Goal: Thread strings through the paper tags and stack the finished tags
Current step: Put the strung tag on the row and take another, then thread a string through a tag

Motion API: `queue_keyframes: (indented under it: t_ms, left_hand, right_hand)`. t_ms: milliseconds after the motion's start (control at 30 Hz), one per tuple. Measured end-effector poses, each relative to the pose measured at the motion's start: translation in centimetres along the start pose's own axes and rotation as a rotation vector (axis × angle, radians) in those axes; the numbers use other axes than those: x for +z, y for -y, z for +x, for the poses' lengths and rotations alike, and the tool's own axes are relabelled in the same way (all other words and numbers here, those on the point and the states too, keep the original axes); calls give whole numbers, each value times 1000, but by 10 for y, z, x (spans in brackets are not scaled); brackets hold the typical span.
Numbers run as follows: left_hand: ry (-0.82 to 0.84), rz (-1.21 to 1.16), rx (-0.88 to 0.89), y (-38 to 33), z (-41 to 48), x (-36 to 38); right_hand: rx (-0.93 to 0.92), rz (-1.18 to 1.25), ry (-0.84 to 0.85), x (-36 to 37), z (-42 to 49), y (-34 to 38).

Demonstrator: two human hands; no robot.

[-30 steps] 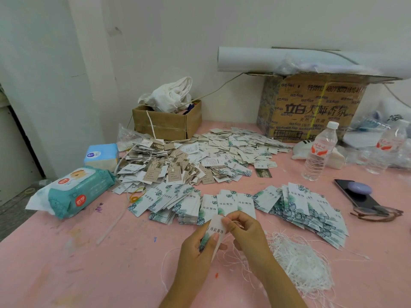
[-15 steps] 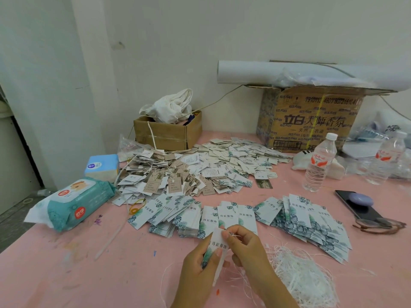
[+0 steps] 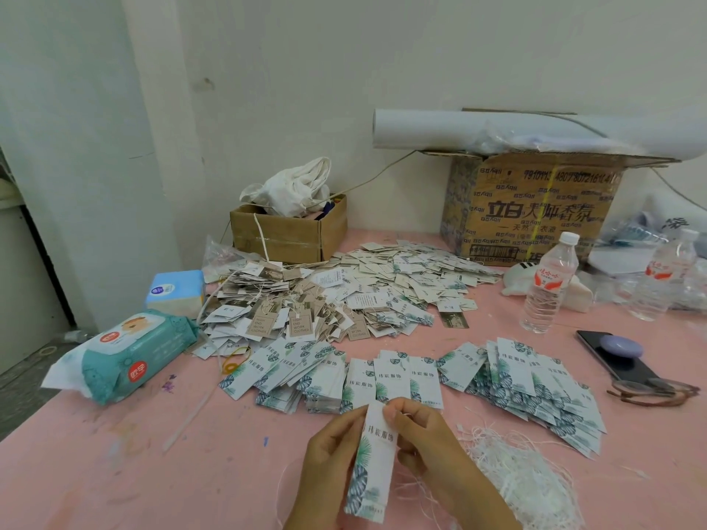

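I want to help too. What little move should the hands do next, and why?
Probably draw the string through the tag's top: the left hand holds the tag upright, and the right hand pinches its top edge, where a thin white string shows.

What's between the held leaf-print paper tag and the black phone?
A fanned pile of leaf-print paper tags on the pink table, in the head view.

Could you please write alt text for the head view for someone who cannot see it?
The left hand and right hand hold a leaf-printed tag above a pink table, the right pinching its top. Beyond lie rows of tags; white strings lie tangled to the right.
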State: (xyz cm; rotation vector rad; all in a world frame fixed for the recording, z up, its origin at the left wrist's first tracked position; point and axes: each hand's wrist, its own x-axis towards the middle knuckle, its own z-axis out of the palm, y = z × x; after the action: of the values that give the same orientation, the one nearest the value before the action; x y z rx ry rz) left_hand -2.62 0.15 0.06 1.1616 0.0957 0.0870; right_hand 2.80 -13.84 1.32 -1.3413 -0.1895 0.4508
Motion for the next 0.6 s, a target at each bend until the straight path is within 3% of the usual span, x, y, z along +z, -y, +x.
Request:
queue_keyframes:
  t_ms: [167, 367, 600]
  left_hand:
    - [-21, 126, 37, 4, 2, 0]
    - [-97, 154, 25, 4, 3, -1]
    - [-230, -8, -39, 11, 11, -3]
  right_hand:
    - [11, -42, 77, -2, 0, -1]
    - [59, -123, 39, 4, -1, 0]
    - [72, -105, -68, 6, 0, 0]
